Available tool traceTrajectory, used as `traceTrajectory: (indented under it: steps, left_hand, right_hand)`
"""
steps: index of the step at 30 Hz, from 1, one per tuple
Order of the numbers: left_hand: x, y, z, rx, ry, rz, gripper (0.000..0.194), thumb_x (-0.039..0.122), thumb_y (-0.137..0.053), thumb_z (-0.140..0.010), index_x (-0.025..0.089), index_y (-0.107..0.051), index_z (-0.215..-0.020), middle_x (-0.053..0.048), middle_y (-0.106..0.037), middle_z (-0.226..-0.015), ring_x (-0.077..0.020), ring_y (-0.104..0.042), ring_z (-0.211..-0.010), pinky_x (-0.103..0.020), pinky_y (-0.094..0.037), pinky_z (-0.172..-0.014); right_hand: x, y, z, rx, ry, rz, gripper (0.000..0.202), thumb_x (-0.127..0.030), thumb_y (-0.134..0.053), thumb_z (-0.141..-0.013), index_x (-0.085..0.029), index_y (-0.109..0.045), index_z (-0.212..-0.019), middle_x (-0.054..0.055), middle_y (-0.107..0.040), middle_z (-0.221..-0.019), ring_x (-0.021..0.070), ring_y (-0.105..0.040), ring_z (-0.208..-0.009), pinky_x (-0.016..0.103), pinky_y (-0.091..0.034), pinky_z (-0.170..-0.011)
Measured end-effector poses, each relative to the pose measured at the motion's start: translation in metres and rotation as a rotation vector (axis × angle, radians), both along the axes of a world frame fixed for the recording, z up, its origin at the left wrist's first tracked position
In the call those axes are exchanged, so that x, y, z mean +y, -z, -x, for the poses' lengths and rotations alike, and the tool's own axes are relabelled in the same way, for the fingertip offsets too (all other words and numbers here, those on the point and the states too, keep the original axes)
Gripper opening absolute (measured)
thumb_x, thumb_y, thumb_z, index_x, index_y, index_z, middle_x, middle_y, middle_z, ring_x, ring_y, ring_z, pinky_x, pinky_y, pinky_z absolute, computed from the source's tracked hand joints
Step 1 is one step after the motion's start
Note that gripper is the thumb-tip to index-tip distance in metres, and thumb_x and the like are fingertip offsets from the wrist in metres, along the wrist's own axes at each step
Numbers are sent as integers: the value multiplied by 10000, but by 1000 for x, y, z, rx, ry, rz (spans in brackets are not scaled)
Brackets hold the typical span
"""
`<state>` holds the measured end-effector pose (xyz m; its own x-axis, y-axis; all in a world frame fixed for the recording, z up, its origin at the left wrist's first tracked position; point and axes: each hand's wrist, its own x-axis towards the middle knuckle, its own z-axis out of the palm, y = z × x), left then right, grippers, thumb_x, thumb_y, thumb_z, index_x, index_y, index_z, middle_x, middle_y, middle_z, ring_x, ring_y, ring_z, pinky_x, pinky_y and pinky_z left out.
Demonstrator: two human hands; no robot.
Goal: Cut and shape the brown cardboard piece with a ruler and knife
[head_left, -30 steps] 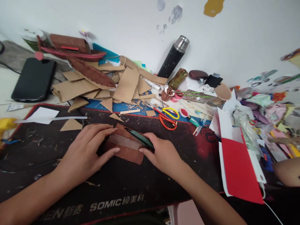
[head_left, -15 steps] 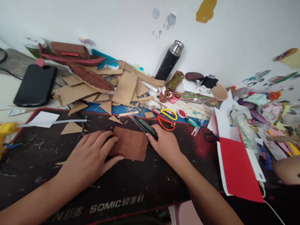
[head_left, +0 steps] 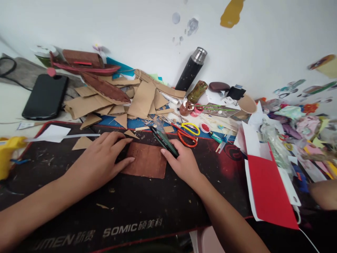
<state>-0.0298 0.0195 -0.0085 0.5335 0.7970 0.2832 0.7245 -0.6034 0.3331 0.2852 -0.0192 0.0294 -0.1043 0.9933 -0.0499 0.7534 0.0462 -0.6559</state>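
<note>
A brown-painted rectangle of cardboard [head_left: 147, 161] lies flat on the black desk mat [head_left: 147, 200]. My left hand [head_left: 102, 156] reaches its left edge, with fingers spread and thumb apart, the tips touching or just over the brown surface. My right hand [head_left: 185, 160] is closed round a dark green utility knife [head_left: 164, 140], which slants up and to the left over the cardboard's upper right corner. The knife's front end is blurred. Beyond it lie scissors [head_left: 185, 137] with orange and yellow handles.
Cardboard scraps [head_left: 142, 98] pile up behind the mat, near a brown model boat [head_left: 84, 63]. A black thermos [head_left: 189, 72] leans by the wall. To the left are a phone [head_left: 46, 96] and a yellow glue gun [head_left: 12, 151]. Red paper [head_left: 271, 189] lies at right, with another person's arm [head_left: 323, 195] beyond.
My left hand has drawn back slightly from the cardboard's middle toward its left edge. The knife in my right hand has shifted a little, its front end now pointing more upward. The view has moved slightly.
</note>
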Motion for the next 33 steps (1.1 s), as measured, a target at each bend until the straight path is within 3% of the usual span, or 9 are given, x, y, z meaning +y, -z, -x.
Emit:
traceTrajectory:
  steps: [7,11,14,19,24,30,33]
  left_hand:
    - [14,0,-5,-64,-7,159,534,801,-702,-988,275,-717,-1082,-152,-762,-1226,-408,-711,-1217,-621,-636,-1068]
    - [20,-15,-4,-291,-56,485,482,708,-852,-874,283,-682,-1026,-57,-771,-1039,-313,-737,-975,-492,-654,-881]
    - [27,-31,-5,-489,-61,685,376,596,-807,-928,281,-643,-1053,18,-757,-920,-222,-730,-815,-376,-623,-729]
    - [38,-48,-5,-696,-98,727,348,532,-780,-967,263,-610,-1107,-21,-817,-1055,-235,-806,-985,-386,-674,-815]
    - [40,-45,-11,-855,-184,739,312,470,-810,-971,270,-616,-1110,-33,-823,-1103,-250,-805,-1066,-432,-690,-917]
    - [32,-37,-21,-1017,-231,776,365,507,-847,-960,295,-622,-1153,-36,-840,-1124,-282,-809,-1070,-491,-688,-953]
    - [31,-35,-22,-1112,-245,798,396,508,-896,-909,311,-640,-1140,-54,-861,-1156,-314,-823,-1101,-503,-694,-950]
  right_hand:
    - [9,0,4,-102,-39,-66,353,-399,-655,-1143,-229,-770,-1430,126,-862,-1413,295,-813,-1304,424,-598,-1121]
    - [15,1,-2,-133,-32,-141,358,-391,-655,-1151,-239,-799,-1442,125,-848,-1473,300,-794,-1366,479,-586,-1202]
    - [22,-2,-8,-171,-41,-188,341,-389,-668,-1154,-251,-819,-1426,122,-860,-1430,305,-800,-1334,496,-588,-1204]
    - [37,-12,-20,-216,-27,-265,331,-365,-717,-1125,-196,-820,-1391,164,-845,-1329,325,-788,-1263,505,-607,-1144]
    - [38,-19,-11,103,11,-247,290,-394,-735,-1096,-214,-824,-1304,116,-821,-1204,265,-791,-1071,438,-652,-1012]
    - [38,-16,29,551,-8,105,367,-456,-755,-1060,-211,-776,-1333,60,-791,-1122,184,-745,-863,338,-648,-813]
    - [45,-9,40,643,14,73,385,-480,-800,-1030,-221,-782,-1314,35,-760,-1079,163,-696,-809,316,-613,-766]
